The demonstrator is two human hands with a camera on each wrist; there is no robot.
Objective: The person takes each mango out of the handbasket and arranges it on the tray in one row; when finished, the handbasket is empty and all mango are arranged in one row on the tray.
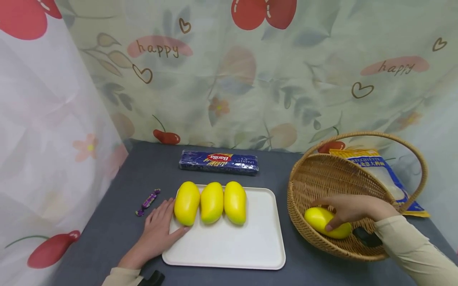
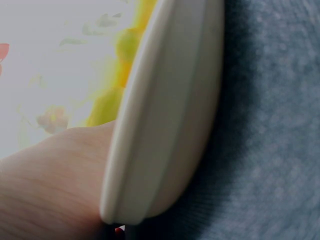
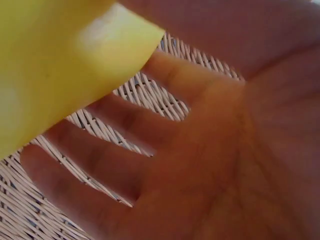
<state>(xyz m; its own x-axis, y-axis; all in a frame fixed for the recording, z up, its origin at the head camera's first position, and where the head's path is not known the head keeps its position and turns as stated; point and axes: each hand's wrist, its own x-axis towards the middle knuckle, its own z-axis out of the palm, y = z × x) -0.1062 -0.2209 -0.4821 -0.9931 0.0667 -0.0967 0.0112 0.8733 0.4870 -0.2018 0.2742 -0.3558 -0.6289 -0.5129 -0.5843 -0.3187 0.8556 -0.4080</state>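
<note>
Three yellow mangoes, the left (image 1: 187, 203), middle (image 1: 212, 202) and right (image 1: 235, 203), lie side by side on a white tray (image 1: 229, 250). My left hand (image 1: 159, 228) rests at the tray's left edge, fingers extended beside the left mango and thumb over the tray. In the left wrist view the tray's rim (image 2: 160, 115) hides part of that hand. Inside a wicker basket (image 1: 322, 174) on the right, my right hand (image 1: 352, 208) grips another yellow mango (image 1: 318, 218) between thumb and fingers. The right wrist view shows the fingers spread around this mango (image 3: 60, 65).
A blue spaghetti pack (image 1: 219, 162) lies behind the tray. To the tray's left is a purple wrapped candy (image 1: 148, 202). A blue and yellow pasta bag (image 1: 386, 178) lies behind the basket, whose handle (image 1: 424, 171) arches above it. Printed cloth (image 1: 222, 79) walls the grey table.
</note>
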